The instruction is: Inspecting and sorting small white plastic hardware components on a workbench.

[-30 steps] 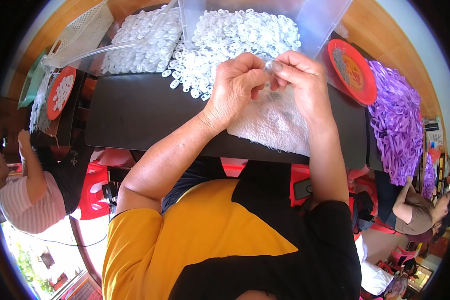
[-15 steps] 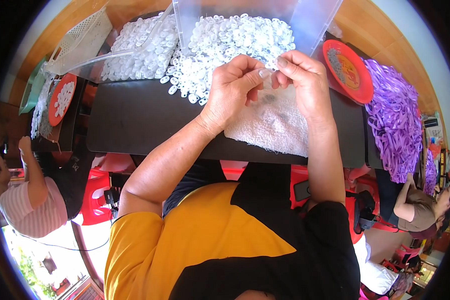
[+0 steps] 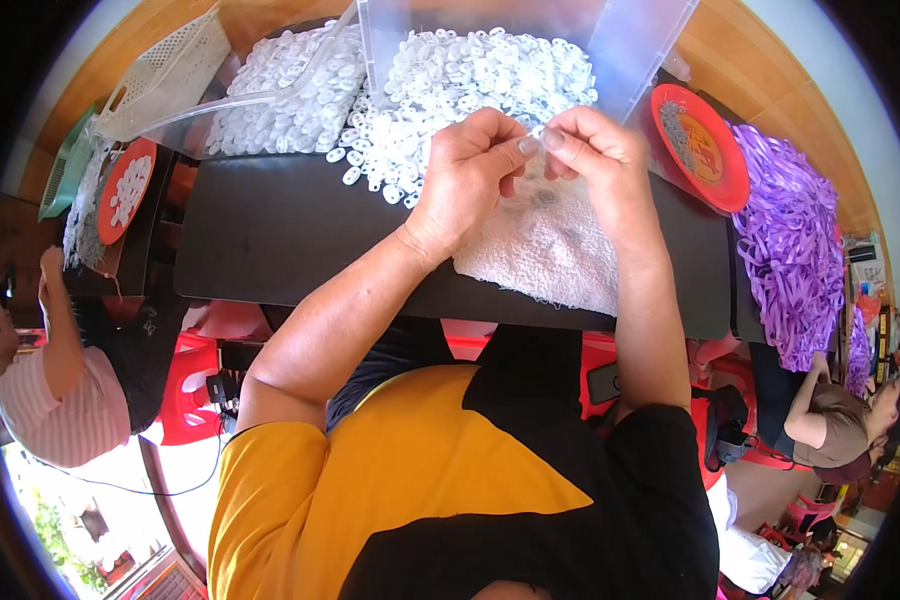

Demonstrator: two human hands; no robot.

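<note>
My left hand (image 3: 467, 170) and my right hand (image 3: 610, 165) meet over a pale towel (image 3: 545, 262), both pinched closed, thumbs nearly touching. A small white plastic piece (image 3: 537, 130) shows between the fingertips, mostly covered by them. Its shape, and whether a second small part is held with it, cannot be made out. Just beyond the hands spreads a heap of small white oval plastic pieces with holes (image 3: 490, 65), some loose beside my left hand. To the right of my right hand sits a red plate (image 3: 725, 180) with small grey metal bits (image 3: 678, 135) on it.
A clear plastic bin (image 3: 642, 60) rises behind the heap; a bag of white pieces (image 3: 290, 95) lies left of it. Purple ribbons (image 3: 790, 250) hang at the right. Another red plate (image 3: 112, 225) and a white basket (image 3: 170, 75) stand left. People sit at both sides.
My right hand has moved slightly left and down, bringing its thumb against the left fingertips. The view has shifted a little.
</note>
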